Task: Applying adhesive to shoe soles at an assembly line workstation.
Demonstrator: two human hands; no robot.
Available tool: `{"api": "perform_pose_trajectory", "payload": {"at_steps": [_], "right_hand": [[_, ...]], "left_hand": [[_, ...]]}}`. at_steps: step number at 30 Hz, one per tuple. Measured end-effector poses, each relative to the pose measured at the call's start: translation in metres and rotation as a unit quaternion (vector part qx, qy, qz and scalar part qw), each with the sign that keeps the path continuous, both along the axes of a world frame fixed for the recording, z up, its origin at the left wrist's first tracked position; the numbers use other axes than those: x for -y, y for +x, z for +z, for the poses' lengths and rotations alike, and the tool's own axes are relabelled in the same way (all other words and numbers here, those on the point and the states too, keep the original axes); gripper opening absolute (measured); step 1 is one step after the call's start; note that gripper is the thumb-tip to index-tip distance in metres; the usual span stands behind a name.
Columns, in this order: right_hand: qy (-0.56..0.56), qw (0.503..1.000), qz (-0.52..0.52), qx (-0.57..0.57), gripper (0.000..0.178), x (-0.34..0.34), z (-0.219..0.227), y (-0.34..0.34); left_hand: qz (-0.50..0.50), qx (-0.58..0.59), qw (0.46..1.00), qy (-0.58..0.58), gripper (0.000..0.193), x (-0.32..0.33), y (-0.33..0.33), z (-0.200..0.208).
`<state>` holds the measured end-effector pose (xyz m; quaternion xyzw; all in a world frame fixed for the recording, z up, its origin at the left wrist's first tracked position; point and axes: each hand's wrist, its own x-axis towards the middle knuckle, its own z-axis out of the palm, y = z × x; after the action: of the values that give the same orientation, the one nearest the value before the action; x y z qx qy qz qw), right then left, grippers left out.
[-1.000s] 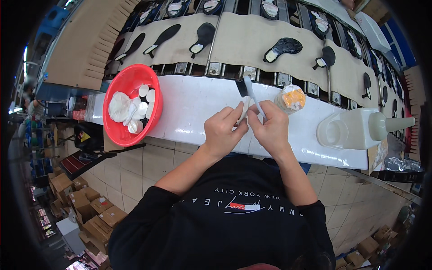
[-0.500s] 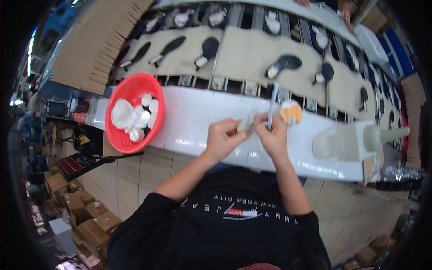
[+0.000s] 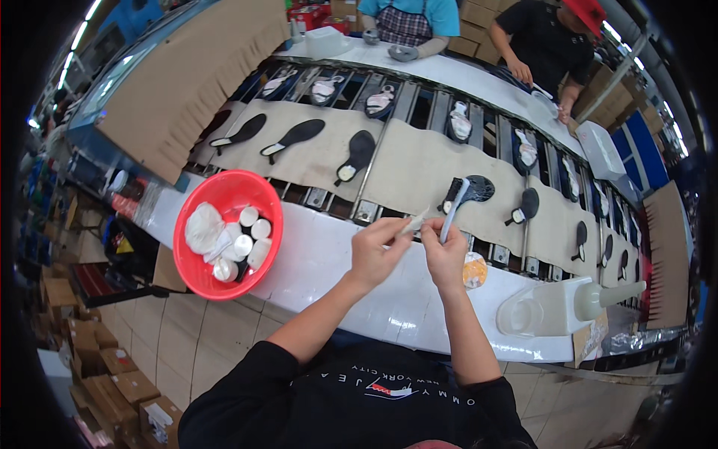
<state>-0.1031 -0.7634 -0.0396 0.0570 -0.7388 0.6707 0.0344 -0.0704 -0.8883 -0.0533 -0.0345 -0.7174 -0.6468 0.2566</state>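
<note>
My left hand [image 3: 379,253] is closed, with thumb and fingers pinching a small, thin, pale piece [image 3: 416,222] whose material I cannot make out. Close beside it, my right hand [image 3: 444,254] is closed around a slim brush [image 3: 453,212] with a pale blue handle, which points up and away. Its upper end overlaps a black shoe sole [image 3: 479,188] on the conveyor, and a dark bristle-like patch shows there. The right fingertips are at the edge of the pale piece; whether they grip it too is unclear. Just beyond my right wrist lies a round orange-and-white container [image 3: 474,270].
A red basin [image 3: 187,262] with white-lidded jars and a white bag stands left on the white table [image 3: 321,262]. To the right is a translucent bottle [image 3: 591,299] in a holder. Soles and shoes line the beige conveyor [image 3: 407,165]. Two people [image 3: 407,22] work across it.
The view has tilted up, bringing the people opposite into sight. My hands stay close together with the brush and pale piece, and the piece now sits flatter between my fingers.
</note>
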Motion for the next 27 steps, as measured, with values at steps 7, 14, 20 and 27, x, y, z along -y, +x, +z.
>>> {"api": "perform_pose_trajectory", "payload": {"at_steps": [7,14,20,27], "right_hand": [[-0.118,0.980,0.031,0.155,0.011,-0.002,0.020,-0.050],[0.037,0.995,0.075,0.060,0.023,0.013,0.018,-0.079],[0.332,0.916,0.186,-0.126,0.029,0.028,0.022,-0.092],[0.401,0.873,0.242,-0.136,0.011,0.036,0.024,-0.110]], "left_hand": [[-0.088,0.116,0.962,0.231,0.019,0.014,-0.050,-0.015],[-0.053,0.095,0.959,0.261,0.021,0.015,-0.084,-0.046],[-0.130,0.146,0.950,0.243,0.018,0.040,-0.094,-0.067],[-0.194,0.231,0.896,0.326,0.018,0.066,-0.106,-0.078]]}}
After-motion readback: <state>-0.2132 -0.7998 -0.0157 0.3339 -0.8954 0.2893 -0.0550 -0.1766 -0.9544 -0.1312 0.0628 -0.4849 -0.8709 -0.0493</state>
